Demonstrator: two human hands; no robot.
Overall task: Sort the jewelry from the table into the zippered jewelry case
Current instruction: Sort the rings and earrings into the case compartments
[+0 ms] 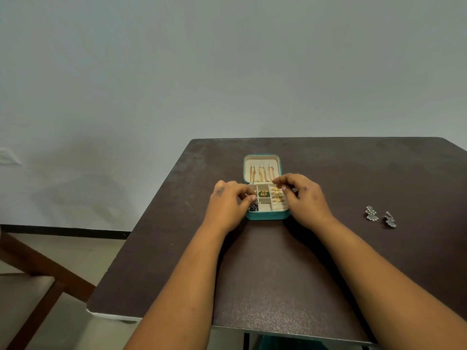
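Case (266, 216): teal, small, rounded corners, zip rim; it lies open mid-bench, lid (262, 168) flat away from the person, tray nearest them.
Left grip (228, 200): fingers curled together over the tray's left edge, pinched at small dark silver pieces (252, 207) in the left compartment; whether anything is actually held, I cannot tell.
Right grip (303, 198): thumb and forefinger drawn close over the tray's right side; nothing visible between them, so empty or not, I cannot tell.
Earrings (380, 216): the two left to sort, silver, tiered and fan-shaped, side by side on the bare bench (278, 274), well apart from the case.
Key relation: the earrings lie to the right of the case and slightly nearer the person, so the right hand is clearly closer; each one's long axis runs roughly away from the person.
Tray contents: gold-and-green round piece (263, 194) in a middle cell, gold rings (277, 194) in the right-hand rolls, one cream cell (264, 206) bare.
Lid contents: gold chains (262, 174) hung in a row on cream lining.
Surfaces: bench dark brown, matte, faintly speckled; lining soft and pale; earrings look thin and flat, probably needing a fingertip pinch.
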